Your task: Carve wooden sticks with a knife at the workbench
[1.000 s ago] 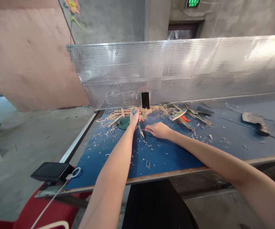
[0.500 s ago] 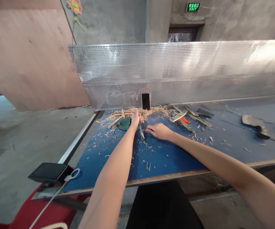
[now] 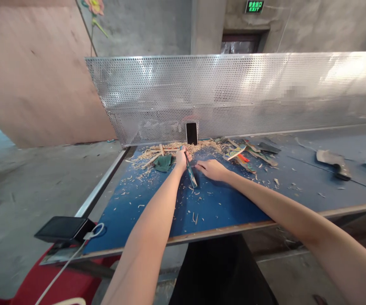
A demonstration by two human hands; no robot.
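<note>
My left hand point(image 3: 181, 160) is wrapped round a narrow wooden strip point(image 3: 191, 175) with worn bluish paint. The strip slants down toward me, its lower end close to the blue tabletop point(image 3: 157, 220). Just right of the strip, my right hand point(image 3: 213, 170) is closed, thumb side toward the strip. A small thin tip shows at its fingers, but what it grips is too small to name. Left of my left hand lies a crumpled dark green cloth point(image 3: 163, 163). Pale wood shavings point(image 3: 202, 147) are heaped behind both hands.
A phone point(image 3: 191, 133) stands upright against a perforated metal screen point(image 3: 157, 101). Painted wood scraps point(image 3: 236, 153) lie to the right, with a curved brownish piece point(image 3: 331, 161) farther off. A black device point(image 3: 64, 228) with a white cable sits at the left front corner.
The strip's lower end has swung right and more of its length shows below my left hand. My right hand stays close beside it. The whole view has shifted slightly.
</note>
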